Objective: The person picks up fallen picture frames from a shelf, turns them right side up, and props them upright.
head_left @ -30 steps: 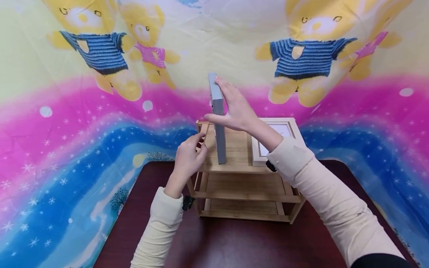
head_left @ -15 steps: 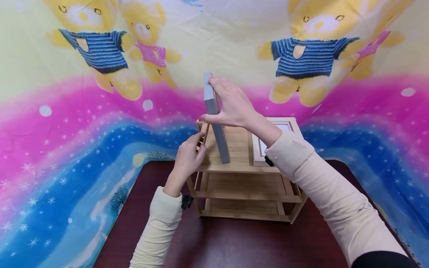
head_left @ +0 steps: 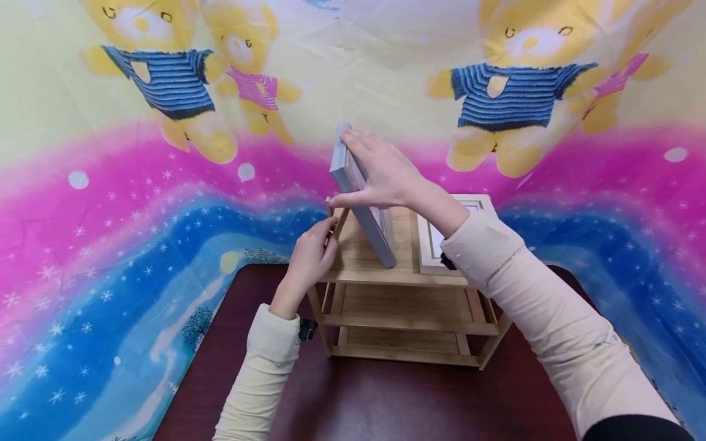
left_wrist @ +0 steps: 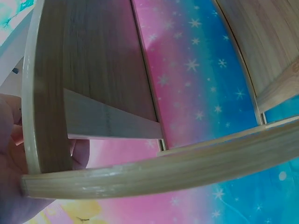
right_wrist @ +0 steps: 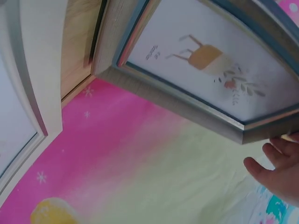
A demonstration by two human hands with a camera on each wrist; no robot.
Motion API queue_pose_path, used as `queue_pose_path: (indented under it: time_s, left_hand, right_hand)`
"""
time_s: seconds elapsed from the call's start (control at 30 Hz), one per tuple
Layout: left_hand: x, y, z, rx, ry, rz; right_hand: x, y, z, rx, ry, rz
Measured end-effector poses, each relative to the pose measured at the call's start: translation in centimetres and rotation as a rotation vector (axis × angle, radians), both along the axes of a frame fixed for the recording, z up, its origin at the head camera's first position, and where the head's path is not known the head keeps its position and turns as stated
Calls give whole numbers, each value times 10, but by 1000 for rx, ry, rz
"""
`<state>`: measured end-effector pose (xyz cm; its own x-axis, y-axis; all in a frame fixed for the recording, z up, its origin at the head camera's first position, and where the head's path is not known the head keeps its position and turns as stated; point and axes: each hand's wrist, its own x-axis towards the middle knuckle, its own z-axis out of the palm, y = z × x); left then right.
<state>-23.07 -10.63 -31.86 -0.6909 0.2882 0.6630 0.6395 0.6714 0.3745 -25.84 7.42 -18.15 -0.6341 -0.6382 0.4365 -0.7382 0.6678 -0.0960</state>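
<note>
My right hand (head_left: pixel 388 174) grips the upper part of a grey-blue picture frame (head_left: pixel 375 237), thumb on the near side and fingers up over its top. The frame leans to the left, its lower end on the top shelf of a wooden rack (head_left: pixel 375 277). In the right wrist view, a drawing of an animal with leafy sprigs shows behind its moulding (right_wrist: pixel 177 100), fingertips at its corner. My left hand (head_left: pixel 313 251) holds the rack's left top corner; in the left wrist view its fingers wrap round the wooden side piece (left_wrist: pixel 49 107).
A white picture frame (head_left: pixel 434 264) lies on the right of the top shelf, partly behind my right forearm. Two lower shelves (head_left: pixel 408 303) sit below. The rack stands on a dark red table (head_left: pixel 386 404), with a bear-print cloth (head_left: pixel 265 202) hanging behind.
The grey-blue frame has gone from nearly upright to a clear lean, top leftward and bottom rightward, turning its picture side more into view. My left hand stays at the rack's corner.
</note>
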Motion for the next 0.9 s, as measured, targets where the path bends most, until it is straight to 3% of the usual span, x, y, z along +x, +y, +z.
queue_pose_path:
  time_s: [0.27, 0.43, 0.63, 0.9]
  left_hand:
    - [-2, -3, 1, -7, -56, 12]
    - [-2, -4, 1, -3, -54, 19]
    - [-1, -7, 0, 37, 9, 81]
    - [11, -2, -1, 131, 65, 123]
  right_hand:
    - [-9, 19, 7, 30, -121, 162]
    - [-11, 22, 7, 29, -159, 174]
    - [-14, 20, 4, 9, -133, 189]
    - [-17, 20, 0, -31, -131, 203]
